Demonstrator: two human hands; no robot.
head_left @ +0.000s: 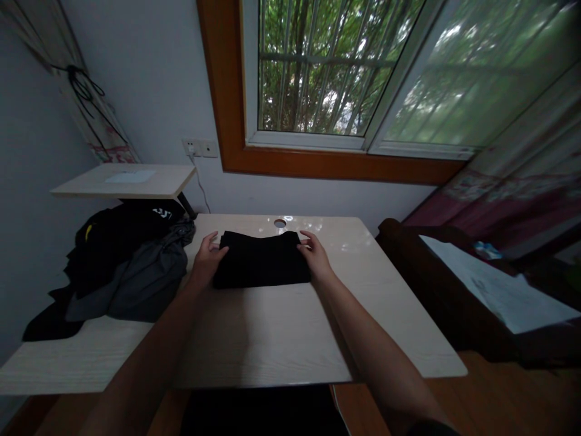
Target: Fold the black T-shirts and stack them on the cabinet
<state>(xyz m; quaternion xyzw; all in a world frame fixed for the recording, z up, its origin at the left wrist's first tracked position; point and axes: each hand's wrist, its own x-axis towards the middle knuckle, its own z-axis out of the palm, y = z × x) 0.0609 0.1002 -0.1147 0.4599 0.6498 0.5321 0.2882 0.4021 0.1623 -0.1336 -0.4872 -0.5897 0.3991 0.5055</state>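
Note:
A folded black garment (262, 261) lies as a flat rectangle toward the back of the pale wooden desk (290, 339). At its left side, my left hand (209, 260) has the thumb over the cloth edge and the other fingers bent behind it. My right hand (316, 255) pinches the opposite side near the top corner, thumb in front. The garment's top edge dips slightly between both hands. What kind of clothing it is cannot be made out.
Rumpled black and dark grey clothes (136, 266) are heaped at the left, partly under a raised shelf (122, 181). A cable hole (280, 223) sits at the desk's back. To the right stands a dark wooden piece of furniture (454, 303) with a pale sheet on it.

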